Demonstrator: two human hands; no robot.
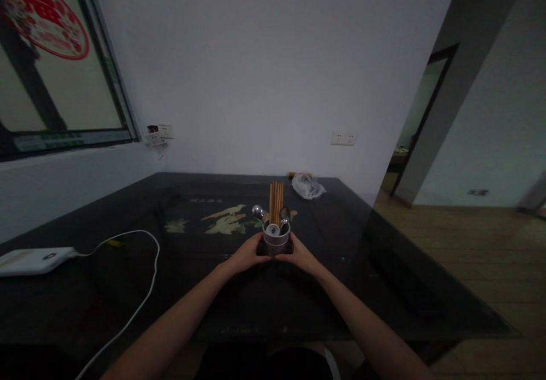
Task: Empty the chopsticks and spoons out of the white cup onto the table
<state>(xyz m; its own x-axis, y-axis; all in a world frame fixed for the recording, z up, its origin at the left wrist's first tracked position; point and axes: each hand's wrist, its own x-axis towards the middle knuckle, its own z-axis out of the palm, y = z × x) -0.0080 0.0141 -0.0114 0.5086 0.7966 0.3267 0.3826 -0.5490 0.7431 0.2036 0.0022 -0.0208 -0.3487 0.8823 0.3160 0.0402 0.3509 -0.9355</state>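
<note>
A metal utensil cup (276, 246) stands at the middle of the dark table, between both hands. Several wooden chopsticks (276, 202) rise from it. A shiny spoon (258, 211) leans out on the left side and a darker spoon (285, 215) on the right. Inside the rim sits a small round white piece (272, 230) whose kind I cannot make out. My left hand (251, 251) grips the cup's left side, thumb low in front. My right hand (301, 252) holds the right side the same way, its thumb close to the other.
The table (179, 289) has a bird-and-flower picture on its top. A white power bank (36, 261) with a white cable (155, 260) lies at left. At the back is a crumpled clear plastic bag (307, 186). A dark flat object (405, 282) rests at right.
</note>
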